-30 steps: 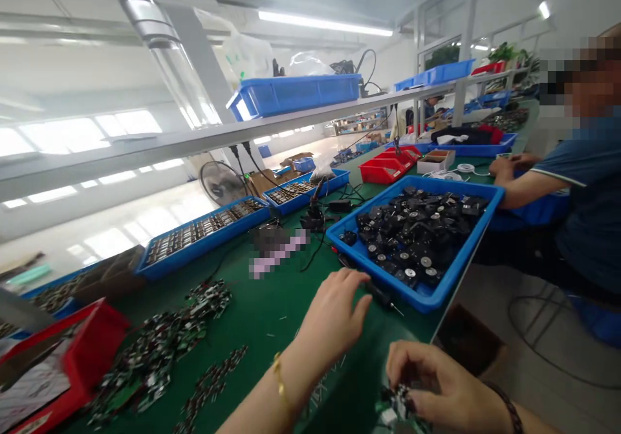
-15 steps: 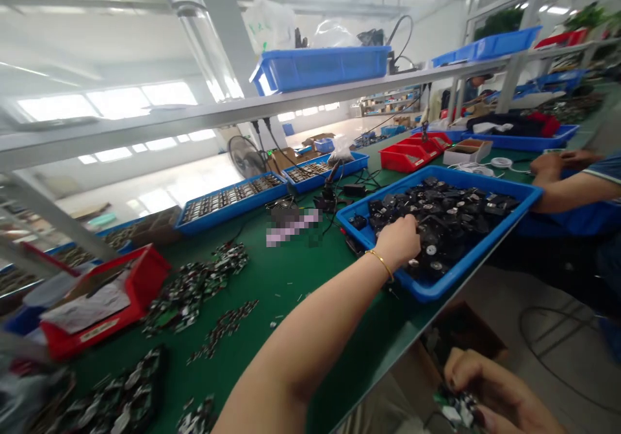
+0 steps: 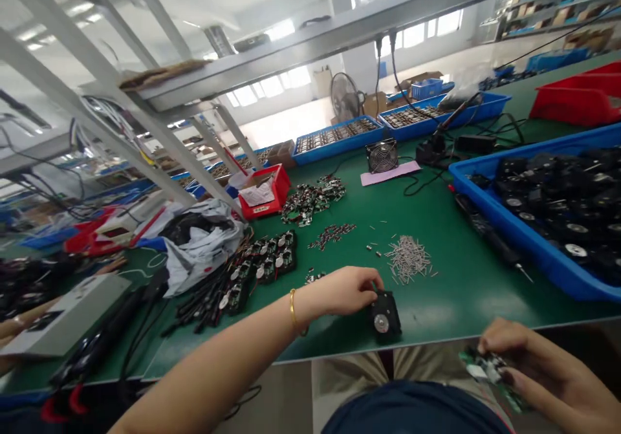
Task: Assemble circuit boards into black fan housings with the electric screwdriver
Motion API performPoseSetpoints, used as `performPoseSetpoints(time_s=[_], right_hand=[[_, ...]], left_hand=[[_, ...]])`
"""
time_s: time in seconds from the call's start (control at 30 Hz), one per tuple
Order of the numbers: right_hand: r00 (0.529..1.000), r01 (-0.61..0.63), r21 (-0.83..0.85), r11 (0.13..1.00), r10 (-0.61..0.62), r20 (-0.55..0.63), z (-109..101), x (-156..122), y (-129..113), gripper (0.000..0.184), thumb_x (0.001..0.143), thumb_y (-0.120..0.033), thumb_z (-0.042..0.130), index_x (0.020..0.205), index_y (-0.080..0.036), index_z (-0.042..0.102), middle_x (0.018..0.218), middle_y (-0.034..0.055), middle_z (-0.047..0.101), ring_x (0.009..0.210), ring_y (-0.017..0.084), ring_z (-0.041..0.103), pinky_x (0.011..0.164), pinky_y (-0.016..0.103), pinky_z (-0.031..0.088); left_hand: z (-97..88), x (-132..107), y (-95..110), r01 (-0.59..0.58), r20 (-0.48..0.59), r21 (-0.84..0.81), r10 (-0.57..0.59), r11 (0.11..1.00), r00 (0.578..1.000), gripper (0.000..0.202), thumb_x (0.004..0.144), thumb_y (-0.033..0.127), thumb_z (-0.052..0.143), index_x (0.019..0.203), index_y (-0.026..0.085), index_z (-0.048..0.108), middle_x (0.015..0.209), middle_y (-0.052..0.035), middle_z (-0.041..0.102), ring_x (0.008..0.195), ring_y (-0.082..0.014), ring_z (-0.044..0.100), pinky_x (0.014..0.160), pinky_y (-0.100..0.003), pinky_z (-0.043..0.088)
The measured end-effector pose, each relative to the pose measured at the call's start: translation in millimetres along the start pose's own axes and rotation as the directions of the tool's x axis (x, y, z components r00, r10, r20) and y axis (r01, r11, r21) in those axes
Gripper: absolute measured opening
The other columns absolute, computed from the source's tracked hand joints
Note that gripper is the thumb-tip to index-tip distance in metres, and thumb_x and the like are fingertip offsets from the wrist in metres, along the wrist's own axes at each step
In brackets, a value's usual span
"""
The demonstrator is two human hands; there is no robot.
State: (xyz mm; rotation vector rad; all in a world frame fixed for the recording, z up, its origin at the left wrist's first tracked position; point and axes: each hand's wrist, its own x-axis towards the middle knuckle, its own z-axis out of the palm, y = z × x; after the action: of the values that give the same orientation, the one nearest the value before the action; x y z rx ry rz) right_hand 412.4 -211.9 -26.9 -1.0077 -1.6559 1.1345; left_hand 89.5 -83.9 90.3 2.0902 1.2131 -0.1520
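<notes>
At the front edge of the green table [image 3: 330,330], my left hand [image 3: 352,290] pinches the top of a black plastic housing [image 3: 387,317] with a round silver disc on its face. The housing stands at the tabletop; whether it touches is hard to tell. My right hand [image 3: 548,369] is closed on a small green circuit board [image 3: 495,372] with white and metal parts, held in front of the table edge. Just beyond the left hand lies a pile of small metal pins [image 3: 410,259]. A blue bin [image 3: 528,240] at the right holds many similar black housings.
An electric screwdriver [image 3: 490,233] lies beside the bin. Circuit boards [image 3: 315,198] are heaped behind small parts [image 3: 332,235]. Assembled black units [image 3: 276,256] sit to the left, near a red bin [image 3: 266,195]. A small fan [image 3: 382,156] stands on pink paper. Another person's hand [image 3: 19,324] shows far left.
My left hand has come out of the blue bin to the table's front edge, now holding a black housing. My right hand still holds the circuit board. The view has swung left and down.
</notes>
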Motion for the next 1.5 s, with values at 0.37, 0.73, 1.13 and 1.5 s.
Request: performPoseSetpoints(time_s=[0.37,0.73,1.13,1.5], right_hand=[[0.982,0.189,-0.324,0.927,-0.185,0.044,88,102,-40,0.010,0.099,-0.024,0.057,0.102,-0.023,0.066,0.090,0.0019,0.065,0.078,0.017,0.062,0.071,0.029,0.053],[0.928,0.372,-0.585,0.720,-0.305,0.215,104,116,-33,0.017,0.105,-0.017,0.046,0.109,-0.019,0.062,0.104,0.0108,0.065,0.096,0.027,0.063,0.082,0.042,0.056],[0.922,0.372,-0.586,0.720,-0.361,0.142,91,83,-21,0.018,0.103,-0.019,0.053,0.114,-0.024,0.066,0.114,0.0107,0.057,0.103,0.026,0.060,0.086,0.040,0.056],[0.968,0.235,-0.412,0.880,-0.249,0.020,64,69,14,0.026,0.103,-0.038,0.055,0.125,-0.030,0.066,0.124,0.0090,0.061,0.111,0.026,0.065,0.087,0.032,0.058]], left_hand=[[51.1,-59,-34,-0.183,-0.299,0.181,0.231,0.966,0.926,0.079,0.083,0.022,0.070,0.154,0.017,0.037,0.152,-0.0161,0.051,0.145,-0.0340,0.040,0.123,-0.054,0.031],[96.3,-47,-33,-0.124,-0.548,0.150,0.187,0.981,0.815,0.070,0.087,0.028,0.080,0.146,0.024,0.041,0.139,-0.0103,0.061,0.139,-0.0308,0.046,0.120,-0.052,0.033],[71.1,-41,-19,-0.096,-0.422,0.402,0.277,0.911,0.863,0.039,0.089,0.039,0.074,0.120,0.018,0.062,0.121,-0.0113,0.065,0.130,-0.0313,0.050,0.121,-0.049,0.030],[54.7,-120,-60,0.256,-0.726,0.241,-0.001,0.936,0.687,0.037,0.084,0.030,0.070,0.120,0.025,0.062,0.122,-0.0059,0.067,0.128,-0.0280,0.054,0.123,-0.049,0.023]])
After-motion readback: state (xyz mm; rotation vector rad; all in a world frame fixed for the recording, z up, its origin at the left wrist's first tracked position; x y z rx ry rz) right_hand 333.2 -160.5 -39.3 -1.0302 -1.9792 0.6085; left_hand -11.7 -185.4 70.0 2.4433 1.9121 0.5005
